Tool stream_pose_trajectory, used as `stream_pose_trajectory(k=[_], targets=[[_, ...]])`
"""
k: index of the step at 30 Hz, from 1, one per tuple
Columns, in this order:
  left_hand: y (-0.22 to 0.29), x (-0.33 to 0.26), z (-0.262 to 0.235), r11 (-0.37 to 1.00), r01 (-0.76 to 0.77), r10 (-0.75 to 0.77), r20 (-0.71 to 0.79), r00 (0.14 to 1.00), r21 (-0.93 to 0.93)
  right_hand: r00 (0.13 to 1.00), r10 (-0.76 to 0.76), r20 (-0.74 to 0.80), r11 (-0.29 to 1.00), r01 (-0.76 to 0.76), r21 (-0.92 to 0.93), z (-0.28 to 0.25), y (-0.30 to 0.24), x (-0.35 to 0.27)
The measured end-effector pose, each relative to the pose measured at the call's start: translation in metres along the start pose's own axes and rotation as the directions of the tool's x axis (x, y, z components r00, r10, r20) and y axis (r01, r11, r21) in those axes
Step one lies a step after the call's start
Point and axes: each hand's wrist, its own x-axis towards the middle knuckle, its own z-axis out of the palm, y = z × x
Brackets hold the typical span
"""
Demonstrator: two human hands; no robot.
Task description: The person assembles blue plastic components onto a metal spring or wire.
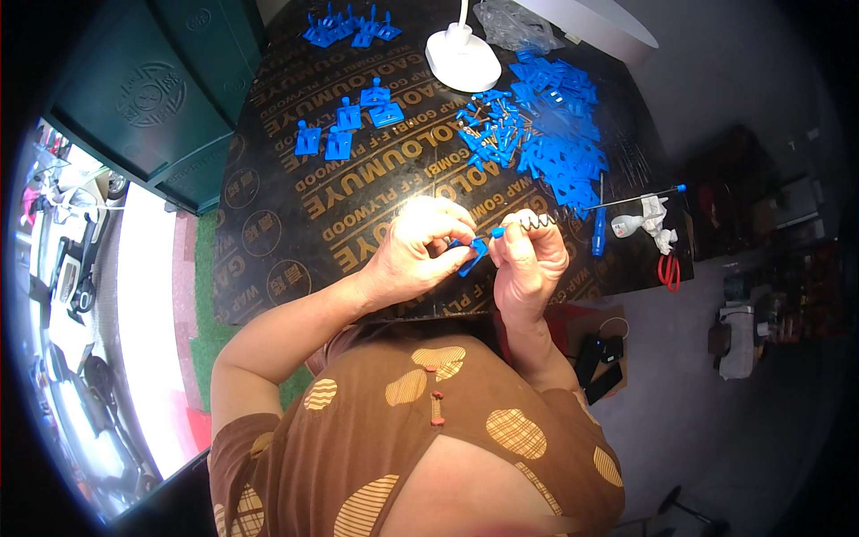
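Close to the table's near edge, my two hands meet with their fingertips almost together. My left hand (428, 255) is closed, pinching a small blue plastic plate (472, 259) that its fingers partly cover. Between thumb and finger of my right hand (530, 261) is a small blue plastic peg (497, 232), its end facing the plate. A dark metal coil (537, 221) shows along the right fingertips; whether it is held there or lies behind them I cannot tell.
Loose blue plates (564, 134) and blue pegs with metal ends (494, 125) are heaped at right. Plates with upright pegs stand in groups (338, 143) at left. A white lamp base (463, 61), blue-handled screwdriver (599, 234), white bottle (629, 225) and red loop (669, 272) are also on the table.
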Motion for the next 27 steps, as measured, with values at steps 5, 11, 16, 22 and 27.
stream_pose_trajectory(k=[5, 11, 16, 22, 27], targets=[[0.002, 0.000, -0.002, 1.000, 0.014, -0.014, 0.008, 1.000, -0.005, 1.000, -0.009, -0.014, 1.000, 0.009, -0.007, 0.001, -0.001, 0.002], [0.000, -0.001, -0.006, 0.999, 0.033, -0.036, 0.077, 0.996, 0.030, 1.000, -0.013, -0.011, 1.000, 0.012, -0.005, 0.000, -0.004, 0.001], [0.001, 0.000, -0.001, 0.999, 0.030, -0.029, -0.018, 0.999, 0.044, 1.000, -0.015, -0.014, 1.000, 0.015, 0.009, 0.000, -0.006, 0.000], [0.006, 0.003, 0.001, 0.973, -0.098, 0.102, -0.012, 0.995, 0.210, 0.995, -0.099, -0.003, 0.981, 0.097, -0.165, -0.005, -0.007, -0.004], [0.004, 0.001, -0.001, 0.976, -0.082, 0.087, -0.017, 0.996, 0.202, 0.992, -0.117, 0.043, 0.964, 0.124, -0.234, 0.000, -0.010, -0.006]])
